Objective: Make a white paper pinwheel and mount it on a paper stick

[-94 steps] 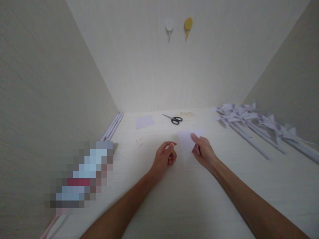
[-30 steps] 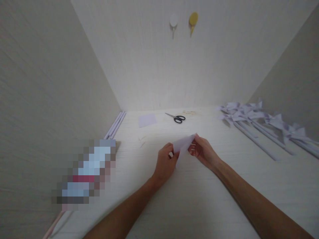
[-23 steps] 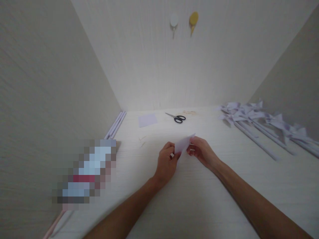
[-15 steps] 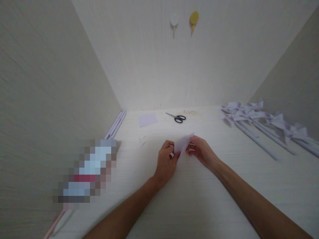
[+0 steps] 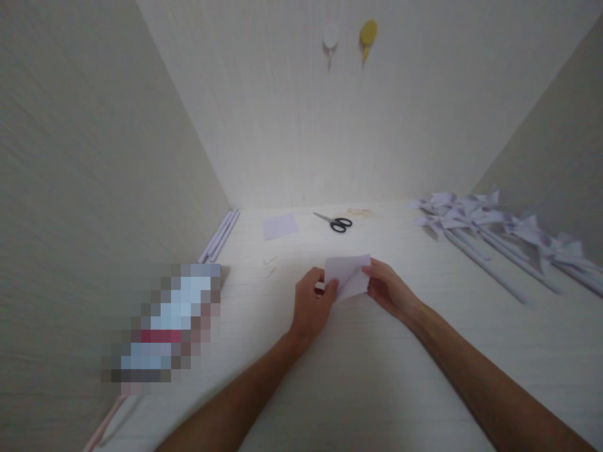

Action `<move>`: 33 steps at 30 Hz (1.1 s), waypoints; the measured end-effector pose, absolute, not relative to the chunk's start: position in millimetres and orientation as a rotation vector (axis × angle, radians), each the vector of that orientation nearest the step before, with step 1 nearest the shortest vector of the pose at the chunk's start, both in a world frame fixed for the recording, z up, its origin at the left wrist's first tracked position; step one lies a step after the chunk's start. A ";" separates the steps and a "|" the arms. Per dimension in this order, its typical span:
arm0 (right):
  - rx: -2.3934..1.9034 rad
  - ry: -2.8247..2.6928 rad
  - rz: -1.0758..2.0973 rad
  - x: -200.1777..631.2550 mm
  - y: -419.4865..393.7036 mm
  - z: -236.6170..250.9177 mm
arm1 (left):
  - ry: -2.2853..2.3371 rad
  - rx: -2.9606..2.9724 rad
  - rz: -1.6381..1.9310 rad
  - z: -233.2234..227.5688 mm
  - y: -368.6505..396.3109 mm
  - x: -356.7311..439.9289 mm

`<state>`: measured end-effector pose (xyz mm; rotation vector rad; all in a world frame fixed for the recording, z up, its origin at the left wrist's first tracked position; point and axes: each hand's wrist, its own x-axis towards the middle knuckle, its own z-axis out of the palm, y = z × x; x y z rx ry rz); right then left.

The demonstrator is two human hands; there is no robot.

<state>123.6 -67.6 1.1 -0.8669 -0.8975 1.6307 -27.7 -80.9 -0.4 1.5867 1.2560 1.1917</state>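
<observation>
A small pale lilac sheet of paper (image 5: 347,274) is held between both hands just above the white table (image 5: 358,376), near its middle. My left hand (image 5: 311,307) pinches the sheet's left edge with thumb and fingers. My right hand (image 5: 389,290) grips its right edge. The sheet looks partly unfolded, with a crease running across it.
Black-handled scissors (image 5: 335,222) and another lilac square of paper (image 5: 279,225) lie farther back. Several paper pinwheels on rolled sticks (image 5: 480,226) lie at the right. Rolled paper sticks (image 5: 219,236) rest along the left wall. Two hooks (image 5: 349,37) hang on the back wall.
The paper lay flat as a triangle under my right hand; both hands then lifted it, and it has now spread wider into a four-sided shape between them.
</observation>
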 end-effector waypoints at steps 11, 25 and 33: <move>-1.036 -1.090 1.499 122.8 -67.9 -6.4 | 1.306 1.433 1.152 -4.9 -74.9 -30.5; -1.235 -1.153 1.172 111.9 -70.3 -5.2 | 1.406 1.529 1.200 -5.9 -77.0 -30.1; -1.304 -1.166 1.115 110.5 -72.8 -4.8 | 1.399 1.500 1.208 -5.0 -76.5 -28.3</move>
